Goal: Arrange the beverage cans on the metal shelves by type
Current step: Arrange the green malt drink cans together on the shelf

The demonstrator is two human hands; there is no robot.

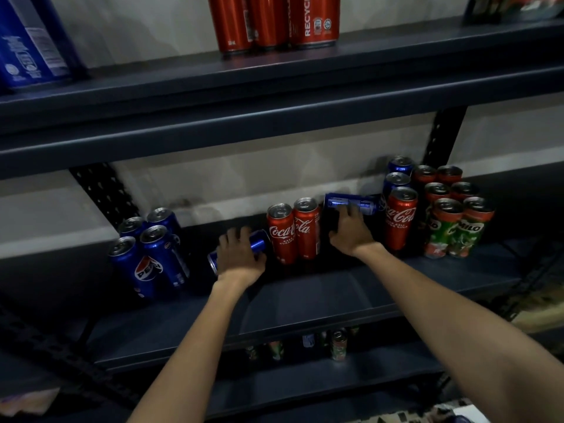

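Head view. Left hand wrapped over a blue can, tipped nearly flat and angled up to the right, fingers curled across its side. Right hand gripping a second blue can, lying sideways at about the height of the neighbouring can tops, thumb side hidden, so how far the fingers close round it not clear. Both carried sideways, probably because lifted out from among upright neighbours and turned for moving along the middle shelf.

Further along that shelf: four upright blue cans clustered at the left end, apparently the gathering spot for that brand. Two red cans upright between the hands, just beside the left one. One more red can upright to the right of the right hand, with two blue cans behind it, so types there not sorted yet. Green and red Milo cans in rows at the far right.

Top shelf: red cans grouped in the middle, blue ones at the left. Bottom shelf: a few small cans, too dim to name.

Likely next: both held blue cans to the left cluster, stood upright. Risk: knocking the red pair in passing.
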